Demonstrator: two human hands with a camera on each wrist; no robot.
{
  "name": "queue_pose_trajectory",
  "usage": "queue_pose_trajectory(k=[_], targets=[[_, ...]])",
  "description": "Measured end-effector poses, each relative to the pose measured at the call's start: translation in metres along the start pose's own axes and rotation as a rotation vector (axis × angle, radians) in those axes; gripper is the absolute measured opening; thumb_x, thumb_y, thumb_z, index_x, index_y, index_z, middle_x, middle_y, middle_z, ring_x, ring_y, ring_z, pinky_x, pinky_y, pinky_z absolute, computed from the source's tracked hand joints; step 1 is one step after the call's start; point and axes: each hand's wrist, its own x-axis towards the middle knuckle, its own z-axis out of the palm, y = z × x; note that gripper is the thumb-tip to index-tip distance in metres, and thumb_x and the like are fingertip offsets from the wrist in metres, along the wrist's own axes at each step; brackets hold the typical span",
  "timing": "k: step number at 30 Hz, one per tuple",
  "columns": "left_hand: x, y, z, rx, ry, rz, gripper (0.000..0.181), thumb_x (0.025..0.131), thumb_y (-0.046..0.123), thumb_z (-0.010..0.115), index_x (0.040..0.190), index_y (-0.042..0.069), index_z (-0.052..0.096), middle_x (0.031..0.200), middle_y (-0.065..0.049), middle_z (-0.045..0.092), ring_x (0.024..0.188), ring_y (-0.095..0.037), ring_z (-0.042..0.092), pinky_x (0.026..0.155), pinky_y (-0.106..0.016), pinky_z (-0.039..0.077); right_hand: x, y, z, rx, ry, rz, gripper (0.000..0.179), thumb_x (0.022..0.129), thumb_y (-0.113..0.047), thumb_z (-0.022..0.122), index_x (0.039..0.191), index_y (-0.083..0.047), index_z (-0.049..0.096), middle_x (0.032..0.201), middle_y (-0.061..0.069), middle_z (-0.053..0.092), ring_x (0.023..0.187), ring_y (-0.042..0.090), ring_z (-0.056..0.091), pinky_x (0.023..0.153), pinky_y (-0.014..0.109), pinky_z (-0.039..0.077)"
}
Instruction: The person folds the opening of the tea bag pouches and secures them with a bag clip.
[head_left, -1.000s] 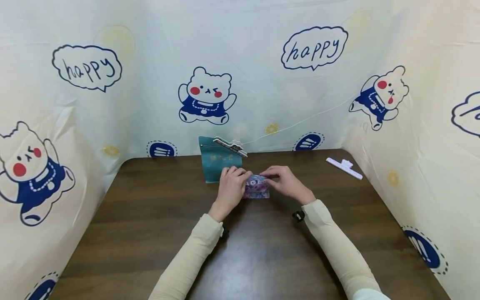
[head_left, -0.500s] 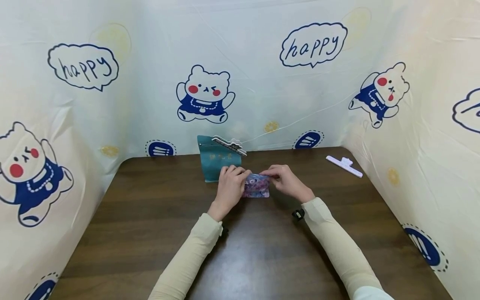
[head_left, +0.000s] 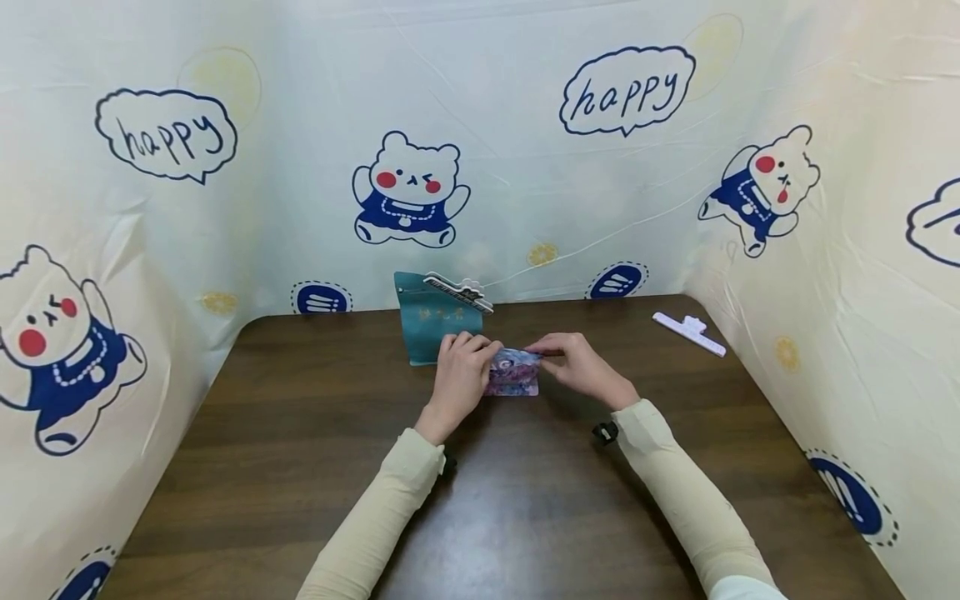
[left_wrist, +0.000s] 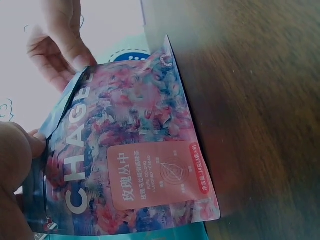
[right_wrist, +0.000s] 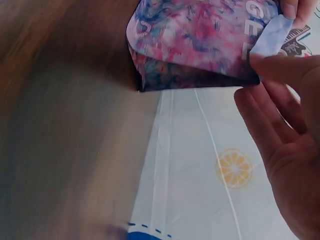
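A pink, purple and blue tea-bag pouch (head_left: 513,375) stands upright on the table, with white CHAGEE lettering and a pink label facing me in the left wrist view. My left hand (head_left: 462,379) holds its top edge at the left corner, thumb (left_wrist: 36,142) on the near side. At the top's right corner my right hand (head_left: 581,367) pinches the edge between thumb and fingers. The strip along the top (left_wrist: 62,107) is bent over, and its pale blue side (right_wrist: 272,36) shows in the right wrist view. Part of the pouch is hidden behind my left hand.
A teal pouch (head_left: 431,312) stands just behind my left hand, a black-and-white clip (head_left: 459,292) across its top corner. A white sealing clip (head_left: 690,333) lies at the back right of the brown table (head_left: 300,433). A printed cloth (head_left: 510,192) hangs behind the table.
My right hand and forearm have shifted slightly to the right, the fingers still at the pouch's top right corner. My left hand keeps its place on the pouch.
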Motion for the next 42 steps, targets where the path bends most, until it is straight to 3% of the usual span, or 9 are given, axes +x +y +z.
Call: queue_pose_trajectory(k=[5,10,21,26,31,34,39,42], targets=[[-0.001,0.001,-0.001,0.005,-0.01,-0.007,0.019,0.095,0.009,0.071,0.111,0.014,0.08,0.1,-0.003,0.076,0.092,-0.023,0.061,0.086,-0.041,0.042,-0.01,0.01,-0.016,0.036,-0.031,0.114,0.027,0.097,-0.005,0.067,0.124,-0.007,0.072,0.122,0.012,0.072,0.112,0.023,0.069,0.095,0.042,0.055],[-0.001,0.001,-0.001,-0.004,-0.002,-0.006,0.02,0.095,0.008,0.071,0.111,0.014,0.08,0.1,-0.003,0.076,0.092,-0.023,0.061,0.085,-0.041,0.042,-0.024,0.039,-0.045,-0.012,0.019,0.21,0.027,0.098,-0.002,0.065,0.125,0.0,0.07,0.123,0.021,0.07,0.113,0.031,0.069,0.096,0.047,0.054],[-0.002,0.0,0.002,-0.008,0.013,0.004,0.02,0.096,0.009,0.07,0.111,0.014,0.08,0.099,-0.002,0.076,0.092,-0.022,0.061,0.086,-0.04,0.042,-0.053,0.112,-0.113,-0.283,0.043,0.442,0.038,0.098,-0.005,0.061,0.132,0.012,0.059,0.132,0.035,0.059,0.122,0.051,0.056,0.104,0.06,0.042],[-0.002,-0.001,0.003,-0.016,0.033,0.016,0.019,0.095,0.008,0.071,0.11,0.014,0.08,0.099,-0.002,0.075,0.092,-0.022,0.061,0.086,-0.041,0.042,-0.061,0.141,-0.144,-0.385,-0.021,0.564,0.049,0.096,-0.008,0.056,0.137,0.018,0.049,0.133,0.041,0.053,0.12,0.053,0.054,0.102,0.063,0.042],[-0.001,-0.002,0.002,-0.004,0.034,0.015,0.019,0.094,0.008,0.072,0.11,0.014,0.08,0.098,-0.002,0.075,0.091,-0.023,0.061,0.086,-0.041,0.042,-0.071,0.168,-0.156,-0.434,-0.059,0.657,0.055,0.094,-0.004,0.051,0.141,0.022,0.04,0.136,0.044,0.047,0.121,0.054,0.052,0.105,0.063,0.039],[-0.001,-0.001,0.001,-0.004,0.024,0.009,0.019,0.094,0.008,0.072,0.111,0.013,0.08,0.098,-0.003,0.075,0.091,-0.023,0.06,0.086,-0.041,0.042,-0.078,0.176,-0.157,-0.476,-0.053,0.68,0.053,0.093,-0.003,0.048,0.138,0.024,0.041,0.131,0.045,0.049,0.117,0.056,0.052,0.103,0.064,0.04],[-0.001,0.001,0.001,-0.013,0.008,0.002,0.019,0.095,0.008,0.07,0.111,0.013,0.08,0.099,-0.002,0.075,0.092,-0.023,0.06,0.087,-0.041,0.042,-0.089,0.18,-0.161,-0.521,-0.035,0.677,0.028,0.095,-0.002,0.044,0.109,0.021,0.053,0.104,0.039,0.059,0.094,0.052,0.059,0.09,0.062,0.046],[-0.001,0.001,0.001,-0.009,0.013,0.005,0.019,0.095,0.008,0.07,0.111,0.014,0.08,0.099,-0.002,0.075,0.092,-0.022,0.061,0.087,-0.041,0.042,-0.09,0.182,-0.163,-0.502,-0.032,0.684,0.025,0.096,-0.002,0.043,0.102,0.018,0.055,0.1,0.037,0.061,0.089,0.049,0.059,0.087,0.062,0.047]])
